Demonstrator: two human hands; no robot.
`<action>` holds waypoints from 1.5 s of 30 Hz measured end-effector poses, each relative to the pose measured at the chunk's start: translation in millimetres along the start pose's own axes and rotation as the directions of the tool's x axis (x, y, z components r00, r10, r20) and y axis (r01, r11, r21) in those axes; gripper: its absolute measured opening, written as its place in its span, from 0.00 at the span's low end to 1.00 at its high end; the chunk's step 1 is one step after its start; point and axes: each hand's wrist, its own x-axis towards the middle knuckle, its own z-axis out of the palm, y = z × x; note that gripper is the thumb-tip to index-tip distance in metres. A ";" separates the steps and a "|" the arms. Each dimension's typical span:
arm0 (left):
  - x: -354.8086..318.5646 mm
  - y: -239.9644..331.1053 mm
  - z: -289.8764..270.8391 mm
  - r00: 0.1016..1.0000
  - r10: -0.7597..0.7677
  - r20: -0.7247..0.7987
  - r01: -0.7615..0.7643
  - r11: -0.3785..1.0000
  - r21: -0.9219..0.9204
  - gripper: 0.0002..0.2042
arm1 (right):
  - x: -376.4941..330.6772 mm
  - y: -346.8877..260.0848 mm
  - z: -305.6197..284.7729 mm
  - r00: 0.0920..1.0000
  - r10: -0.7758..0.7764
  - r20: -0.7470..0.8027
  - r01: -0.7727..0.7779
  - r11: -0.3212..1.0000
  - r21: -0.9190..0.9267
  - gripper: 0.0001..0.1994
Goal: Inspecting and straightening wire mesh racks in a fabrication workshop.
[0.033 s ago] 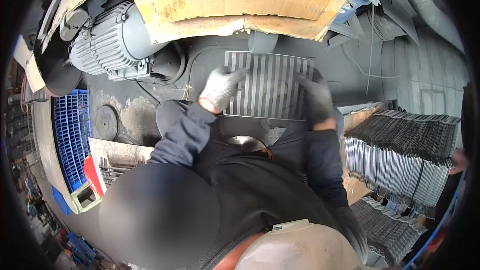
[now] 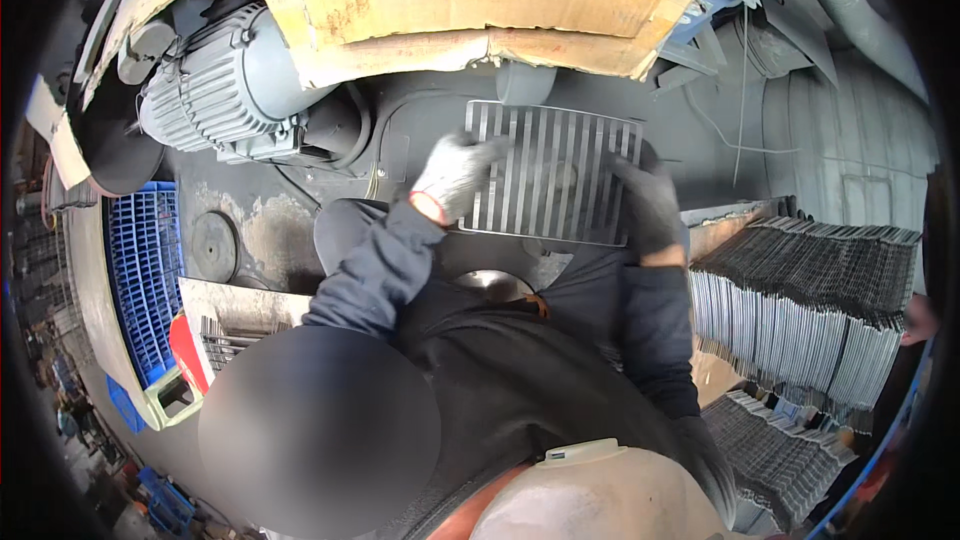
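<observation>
A flat rectangular metal grate (image 2: 537,175) with several parallel bars is held up in front of me, above my lap. Gripping its left edge is my gloved left hand (image 2: 452,172), with thumb and fingers closed over the outer bars. My right hand (image 2: 650,202), in a darker grey glove, closes on the right edge with the thumb lying over the front. Most of the fingers behind the grate are hidden. Below it, between my legs, a shiny round metal piece (image 2: 493,286) shows in part.
Cardboard (image 2: 480,0) overhangs the far side. A grey finned motor (image 2: 215,80) stands far left, above a blue plastic crate (image 2: 145,275). On the right a large stack of grates (image 2: 800,315) rises, with a second grate stack (image 2: 775,455) nearer. A few grates (image 2: 235,335) lie at left.
Both hands and the grate have shifted slightly to the right. The grip at both edges stays the same.
</observation>
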 end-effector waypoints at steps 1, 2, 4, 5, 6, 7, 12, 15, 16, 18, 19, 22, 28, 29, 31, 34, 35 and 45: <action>-1.5 1.0 10.3 0.999 0.002 0.032 -0.001 0.999 -0.036 0.16 | -9.8 -1.3 -13.7 1.000 0.002 -0.004 -0.002 1.000 0.003 0.20; 0.2 0.5 17.0 0.998 0.006 0.067 -0.001 0.997 -0.071 0.16 | -15.6 -1.1 -28.9 1.000 -0.023 -0.019 0.021 0.992 -0.124 0.21; -4.6 7.6 4.3 0.992 -0.087 0.092 0.085 0.996 0.030 0.11 | -15.6 2.9 -27.5 0.998 -0.048 -0.036 0.038 0.967 -0.250 0.22; -4.0 0.2 -12.8 0.993 -0.045 0.106 0.047 0.999 -0.018 0.11 | -11.7 11.0 -10.6 0.997 -0.072 0.006 0.072 0.984 -0.162 0.21; -5.0 -6.3 -36.0 0.994 0.002 0.109 0.006 0.997 -0.072 0.10 | -4.9 17.1 8.8 0.993 -0.101 0.056 0.105 0.992 -0.074 0.20; -13.5 -1.9 -55.0 0.996 -0.051 0.070 0.066 0.973 -0.223 0.08 | 9.4 27.8 19.3 0.988 -0.037 0.153 0.067 0.978 -0.198 0.20; -23.5 -4.2 -97.3 0.993 -0.122 0.008 0.116 0.925 -0.361 0.06 | 11.1 39.3 59.2 0.953 0.175 0.247 -0.093 0.946 -0.310 0.19; 8.1 -4.4 -33.3 0.961 0.171 0.216 -0.193 0.978 0.084 0.09 | -14.9 18.9 -3.6 0.995 -0.100 0.021 0.102 0.984 -0.146 0.22; 22.4 -22.4 -16.0 0.879 0.313 0.359 -0.394 0.901 0.181 0.11 | -26.9 6.5 -15.4 0.995 -0.085 -0.056 0.084 0.996 -0.027 0.23; 6.7 11.2 39.3 0.978 0.020 0.207 -0.009 0.999 -0.052 0.09 | -22.7 11.1 -58.4 0.989 -0.101 -0.110 0.088 0.989 -0.118 0.24; 8.2 12.6 34.5 0.978 0.023 0.208 -0.013 0.999 -0.048 0.09 | -20.8 10.8 -62.2 0.980 -0.121 -0.159 0.086 0.974 -0.210 0.25; 11.5 -13.7 -25.3 0.981 0.123 0.152 -0.113 0.991 -0.075 0.09 | 6.1 18.8 -15.3 0.988 -0.150 0.027 0.152 0.964 -0.217 0.20; -80.4 19.7 -160.8 0.954 -0.033 -0.296 0.020 0.999 -0.046 0.10 | 1.8 75.8 107.2 0.860 0.075 0.504 0.259 0.786 -0.561 0.19; -106.2 29.5 -167.3 0.945 -0.041 -0.325 0.025 0.998 -0.054 0.10 | -23.8 46.8 128.6 0.875 0.098 0.475 0.136 0.891 -0.434 0.18; -145.2 48.2 -166.0 0.940 0.073 -0.332 -0.042 0.994 0.099 0.11 | -48.4 28.5 125.2 0.879 -0.076 0.470 0.424 0.575 -0.700 0.23; -177.7 65.5 -134.9 0.940 0.210 -0.267 -0.120 0.941 0.316 0.12 | -63.5 20.8 109.4 0.846 -0.378 0.377 0.525 0.466 -0.712 0.28; -180.6 62.1 -123.5 0.935 0.271 -0.228 -0.156 0.893 0.421 0.12 | -75.1 10.6 113.9 0.850 -0.418 0.320 0.523 0.602 -0.603 0.28; -180.4 19.9 -12.7 0.135 0.972 -0.193 -0.478 0.235 0.846 0.39 | -105.9 8.0 51.6 0.972 -0.176 0.154 0.217 0.925 -0.313 0.18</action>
